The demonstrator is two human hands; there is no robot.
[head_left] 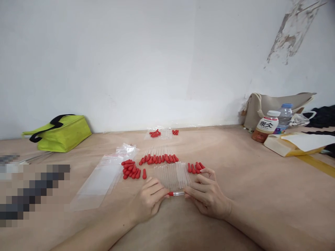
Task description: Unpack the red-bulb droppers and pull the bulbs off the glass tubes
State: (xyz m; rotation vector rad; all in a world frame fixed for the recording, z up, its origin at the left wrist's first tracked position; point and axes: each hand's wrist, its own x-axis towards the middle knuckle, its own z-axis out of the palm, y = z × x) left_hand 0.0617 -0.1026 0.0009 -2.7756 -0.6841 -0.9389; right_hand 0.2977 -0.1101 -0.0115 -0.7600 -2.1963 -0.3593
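Between my hands lies a clear dropper tube (179, 193) with a red rubber bulb (170, 194) on its left end. My left hand (149, 199) pinches the bulb, while my right hand (206, 195) grips the tube's other end. Just beyond them is a row of bare clear tubes (171, 176). A pile of loose red bulbs (128, 168) sits left of that row, and several more red bulbs (195, 167) lie by my right fingers. Farther back, droppers fitted with red bulbs (158, 158) are lined up, tips pointing away.
Clear zip bags (98, 179) are stacked at the left. Small packs with red bulbs (155, 133) lie near the wall. A lime-green bag (64, 134) stands back left; a labelled drink bottle (266, 127), a water bottle (285, 116) and a beige bag (277, 101) are back right.
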